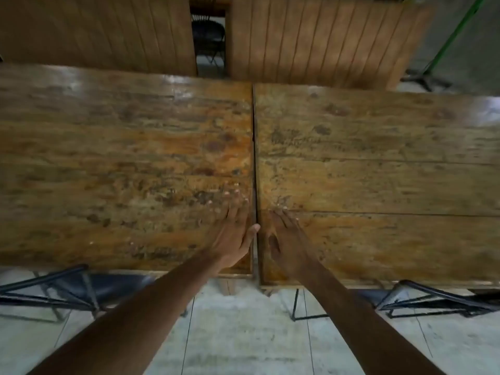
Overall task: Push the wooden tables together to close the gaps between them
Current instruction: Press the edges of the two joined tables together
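Two worn wooden tables stand side by side in front of me, the left table (pixel 121 163) and the right table (pixel 378 171). Only a thin dark seam (pixel 254 158) runs between them. My left hand (pixel 232 234) lies flat on the left table beside the seam, fingers spread, its thumb reaching onto the seam. My right hand (pixel 286 239) rests palm down on the right table just across the seam. Neither hand holds anything.
Two more slatted wooden tables (pixel 311 41) stand behind, with a wide gap (pixel 209 41) between them showing a dark chair. Black metal chairs sit under the near edge at left (pixel 67 290) and right (pixel 433 299). A green pole (pixel 454 36) leans at the far right. The floor is pale concrete.
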The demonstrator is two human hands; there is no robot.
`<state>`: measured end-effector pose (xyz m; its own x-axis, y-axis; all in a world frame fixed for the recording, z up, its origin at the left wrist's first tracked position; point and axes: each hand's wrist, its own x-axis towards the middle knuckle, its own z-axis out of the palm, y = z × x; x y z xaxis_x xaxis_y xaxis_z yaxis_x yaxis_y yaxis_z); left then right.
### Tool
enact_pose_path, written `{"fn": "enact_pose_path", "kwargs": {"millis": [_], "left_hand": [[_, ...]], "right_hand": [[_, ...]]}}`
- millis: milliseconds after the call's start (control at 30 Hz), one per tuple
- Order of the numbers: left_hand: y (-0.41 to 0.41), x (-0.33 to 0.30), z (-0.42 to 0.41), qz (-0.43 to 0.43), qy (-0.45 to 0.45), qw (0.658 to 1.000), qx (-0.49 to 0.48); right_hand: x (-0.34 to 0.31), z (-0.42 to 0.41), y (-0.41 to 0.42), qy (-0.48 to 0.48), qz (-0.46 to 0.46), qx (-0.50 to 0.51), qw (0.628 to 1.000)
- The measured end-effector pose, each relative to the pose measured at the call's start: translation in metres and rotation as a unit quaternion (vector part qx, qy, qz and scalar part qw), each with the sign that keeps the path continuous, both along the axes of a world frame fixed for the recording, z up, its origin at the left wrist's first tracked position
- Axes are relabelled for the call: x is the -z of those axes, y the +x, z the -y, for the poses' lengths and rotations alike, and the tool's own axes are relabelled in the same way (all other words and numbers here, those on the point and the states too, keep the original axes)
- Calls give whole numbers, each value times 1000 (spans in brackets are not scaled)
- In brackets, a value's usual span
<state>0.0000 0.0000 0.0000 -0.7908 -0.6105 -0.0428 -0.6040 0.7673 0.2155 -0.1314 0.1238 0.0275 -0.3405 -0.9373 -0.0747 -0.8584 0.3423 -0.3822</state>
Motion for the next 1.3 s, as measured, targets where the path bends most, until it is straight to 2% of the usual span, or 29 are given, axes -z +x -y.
{"fn": "enact_pose_path", "kwargs": {"millis": [133,300,433,1067,1167,1300], "left_hand": [[-5,53,4,28,34,998,-42],[-8,71,2,19,-8,998,-54],[-10,71,2,26,-25,998,-53],[-10,69,1,55,-5,997,-58],[-16,62,4,105,31,992,-63],[-20,18,15,209,69,975,-40]], "right_hand": [[50,9,-16,45,-2,-4,999],[90,8,-13,23,-57,1,998],[99,14,-11,-5,-77,17,997],[103,41,-14,-8,-67,16,998],[98,43,-18,38,-44,0,998],[59,51,-23,159,-27,-46,986]]}}
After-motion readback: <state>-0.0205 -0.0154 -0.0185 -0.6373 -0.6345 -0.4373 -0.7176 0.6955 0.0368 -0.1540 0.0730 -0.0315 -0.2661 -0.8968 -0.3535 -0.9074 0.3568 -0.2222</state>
